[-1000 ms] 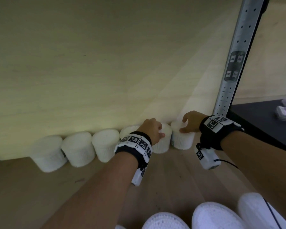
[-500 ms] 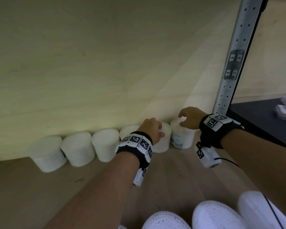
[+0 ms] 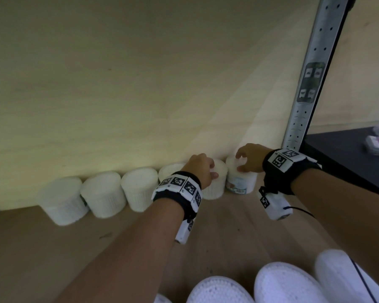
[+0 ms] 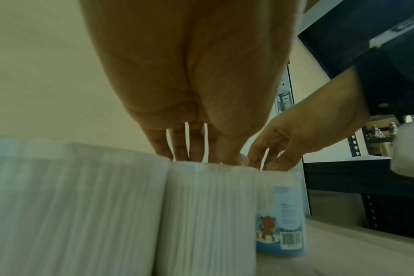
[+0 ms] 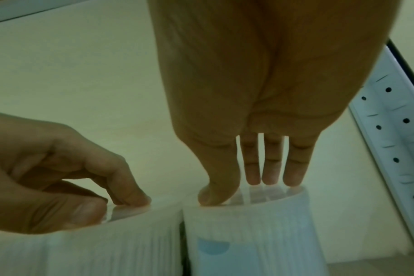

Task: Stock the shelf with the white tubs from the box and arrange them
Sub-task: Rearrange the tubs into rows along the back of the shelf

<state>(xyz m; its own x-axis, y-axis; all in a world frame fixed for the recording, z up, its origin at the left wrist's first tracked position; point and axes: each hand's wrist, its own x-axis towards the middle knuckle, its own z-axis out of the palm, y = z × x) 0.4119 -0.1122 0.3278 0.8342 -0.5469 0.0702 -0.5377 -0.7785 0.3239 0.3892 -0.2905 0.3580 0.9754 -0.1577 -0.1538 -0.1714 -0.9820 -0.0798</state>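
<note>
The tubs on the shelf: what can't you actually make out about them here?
- Fourth tub, head view: mostly hidden by the left hand and wristband.
- Label on the end tub, left wrist view: print too small and blurred to read.
- Tubs in front, head view: cut off by the bottom edge.
- The box: in no view.

Bare forearms, black wristbands [image 3: 177,189] with white square-code tags, white wrist cameras [image 3: 275,205], thin black cable [image 3: 298,209]
</note>
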